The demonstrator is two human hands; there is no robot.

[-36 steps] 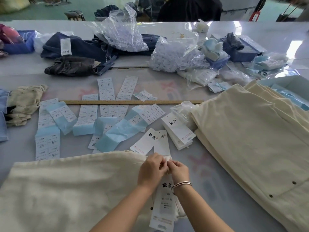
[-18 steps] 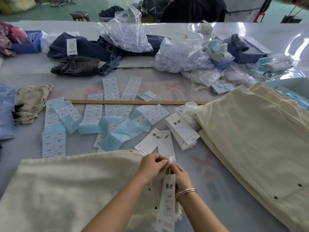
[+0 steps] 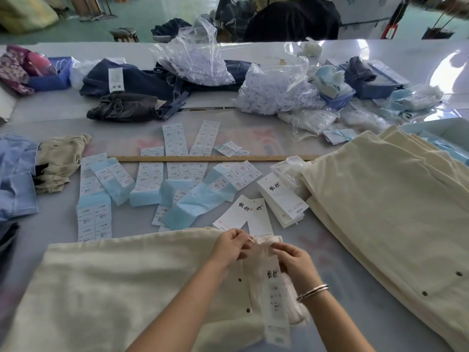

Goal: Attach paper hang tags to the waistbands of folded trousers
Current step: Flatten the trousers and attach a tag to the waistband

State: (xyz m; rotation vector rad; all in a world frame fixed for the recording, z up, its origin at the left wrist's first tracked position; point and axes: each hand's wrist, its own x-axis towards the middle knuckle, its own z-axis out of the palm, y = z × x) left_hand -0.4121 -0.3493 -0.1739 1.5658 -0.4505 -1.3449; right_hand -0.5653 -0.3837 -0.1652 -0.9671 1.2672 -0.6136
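A long white hang tag (image 3: 275, 298) with black brush characters near its top lies lengthwise over the waistband end of cream folded trousers (image 3: 121, 288) at the near edge of the table (image 3: 337, 252). Its print is blurred lower down. The left hand (image 3: 232, 246) has its fingers curled and pinches something small and pale at the waistband corner; what exactly it pinches is too blurred to tell. The right hand (image 3: 291, 262), with 2 thin bangles (image 3: 313, 292) on the wrist, curls its fingers round the tag's top edge.

Just beyond the hands lie 2 loose tags (image 3: 243, 214) and a small stack of tags (image 3: 283, 201). A stack of cream trousers (image 3: 390, 212) fills the right side, its edge near the right forearm, with a bare strip of table between. Strips of printed labels (image 3: 149, 176) spread past the trousers, up to a wooden ruler (image 3: 218, 158). Clear bags (image 3: 274, 90) and dark clothes (image 3: 127, 80) crowd the far side.
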